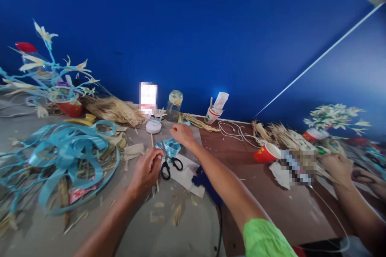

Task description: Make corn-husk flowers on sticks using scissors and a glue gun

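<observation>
My left hand is closed around a thin pale stick, which sticks out above and below the fingers. Just beyond it, my right hand is curled closed above a bunched light-blue ribbon; whatever its fingers hold is hidden. Scissors with black handles lie beside my left hand, partly over white paper. Under my right forearm a dark blue tool, which looks like a glue gun, is partly covered. A round white object stands ahead of the stick, with a small pale flower behind it.
Coiled blue ribbon and a blue-stemmed flower arrangement in a red cup fill the left. At the back stand a glass jar and a white cup. A red cup and another person's hand are on the right.
</observation>
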Demonstrator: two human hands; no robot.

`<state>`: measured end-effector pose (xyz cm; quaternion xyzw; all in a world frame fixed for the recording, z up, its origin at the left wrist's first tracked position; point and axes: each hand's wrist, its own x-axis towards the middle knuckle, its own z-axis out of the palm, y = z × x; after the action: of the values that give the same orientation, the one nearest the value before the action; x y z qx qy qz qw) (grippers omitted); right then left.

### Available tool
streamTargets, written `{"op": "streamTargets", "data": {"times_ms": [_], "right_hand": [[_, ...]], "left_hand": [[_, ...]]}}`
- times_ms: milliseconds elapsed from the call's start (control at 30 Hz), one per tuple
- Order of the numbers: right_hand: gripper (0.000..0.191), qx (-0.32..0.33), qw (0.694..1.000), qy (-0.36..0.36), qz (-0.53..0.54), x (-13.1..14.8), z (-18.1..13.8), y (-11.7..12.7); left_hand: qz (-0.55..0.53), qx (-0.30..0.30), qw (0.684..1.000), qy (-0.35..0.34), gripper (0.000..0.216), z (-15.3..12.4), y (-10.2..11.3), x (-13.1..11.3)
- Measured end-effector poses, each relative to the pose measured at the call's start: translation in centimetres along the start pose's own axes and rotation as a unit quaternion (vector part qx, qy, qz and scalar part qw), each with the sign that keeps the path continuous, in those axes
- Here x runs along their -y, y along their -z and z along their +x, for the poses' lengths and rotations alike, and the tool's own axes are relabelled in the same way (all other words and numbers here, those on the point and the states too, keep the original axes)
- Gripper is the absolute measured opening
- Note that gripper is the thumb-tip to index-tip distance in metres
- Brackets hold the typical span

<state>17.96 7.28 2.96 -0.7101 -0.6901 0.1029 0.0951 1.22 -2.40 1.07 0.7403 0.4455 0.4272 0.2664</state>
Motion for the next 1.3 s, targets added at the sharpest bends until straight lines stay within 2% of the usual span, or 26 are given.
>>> {"op": "streamTargets", "data": {"times_ms": [100, 267, 433, 667, 767, 933, 1100, 1300], "right_hand": [[0.038, -0.011, 1.0, 0.015, -0.004, 0.3, -0.2, 0.0], [0.023, -0.041, 0.999, 0.022, 0.027, 0.3, -0.1, 0.2], [0.024, -0.009, 0.995, 0.082, 0.053, 1.6, -0.7, 0.3], [0.024, 0.029, 0.977, 0.166, 0.132, 4.5, -0.9, -0.1], [0.026, 0.034, 0.964, 0.188, 0.187, 5.9, -0.2, -0.5], [0.026, 0.044, 0.955, 0.196, 0.219, 8.5, 1.4, -1.2], [0.017, 0.04, 0.953, 0.232, 0.193, 11.4, 3.0, -3.0], [0.028, -0.03, 0.957, 0.273, 0.088, 14.7, 5.6, -5.4]], "left_hand": [[-0.004, -0.001, 1.0, 0.018, 0.018, -0.1, 0.1, -0.2], [-0.016, 0.029, 0.999, 0.017, 0.02, -0.1, 0.0, -0.4], [0.005, -0.015, 1.0, 0.005, 0.016, 0.0, 0.0, -0.3], [-0.031, -0.123, 0.986, -0.104, 0.021, 0.2, 0.0, 0.0], [-0.053, -0.133, 0.982, -0.124, 0.019, 0.1, 0.1, -0.3], [-0.09, -0.136, 0.977, -0.138, 0.017, -0.5, 0.0, -0.4], [-0.132, -0.141, 0.97, -0.149, 0.018, -1.0, -0.2, -0.3], [-0.133, -0.156, 0.968, -0.141, 0.015, -1.3, -0.5, 0.0]]}}
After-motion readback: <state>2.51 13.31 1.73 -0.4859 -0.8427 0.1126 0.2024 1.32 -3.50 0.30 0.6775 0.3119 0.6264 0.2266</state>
